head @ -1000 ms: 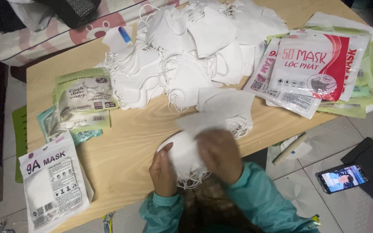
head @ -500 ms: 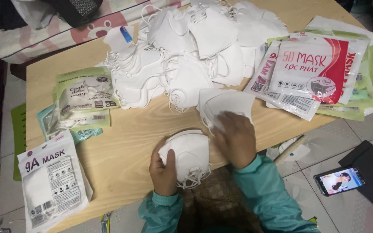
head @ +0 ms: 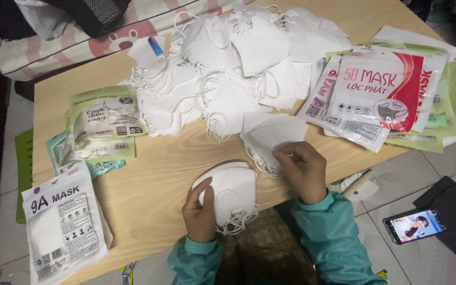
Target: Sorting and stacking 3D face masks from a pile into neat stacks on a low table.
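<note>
Now both hands sort white face masks on the wooden surface.
Left hand fingers grip the small mask stack at six o'clock; right hand fingers pinch a loose folded mask just beyond, toward one o'clock.

Matt white fabric-like masks lie on a smooth, pale wooden table beside glossy plastic packets.

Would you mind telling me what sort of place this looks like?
Probably a home workspace for packing masks: a wooden table heaped with loose white masks, printed pouches, and a phone on the tiled floor.
</note>
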